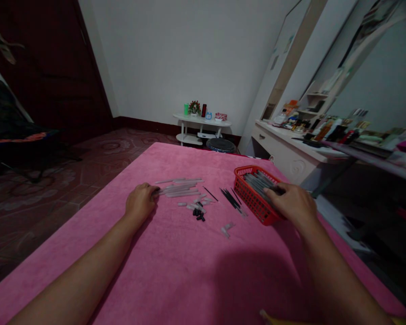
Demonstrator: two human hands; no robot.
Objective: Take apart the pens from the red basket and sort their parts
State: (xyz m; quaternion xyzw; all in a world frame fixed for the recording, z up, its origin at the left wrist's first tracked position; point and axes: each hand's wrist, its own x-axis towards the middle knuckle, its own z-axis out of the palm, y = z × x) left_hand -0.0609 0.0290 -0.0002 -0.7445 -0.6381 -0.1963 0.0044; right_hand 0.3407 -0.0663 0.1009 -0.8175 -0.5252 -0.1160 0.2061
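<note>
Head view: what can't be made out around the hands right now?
All in the head view:
- Right hand covers its own fingertips in the red basket: grip unclear.
- Left hand hides one end of the clear tubes.
- Black pieces: too small, dim.
- Yellow object: cut off by bottom edge.

White walls (pixel 176 58), dark door (pixel 54 67), patterned reddish floor (pixel 98 158) (dim light), white corner table (pixel 201 121)
</note>
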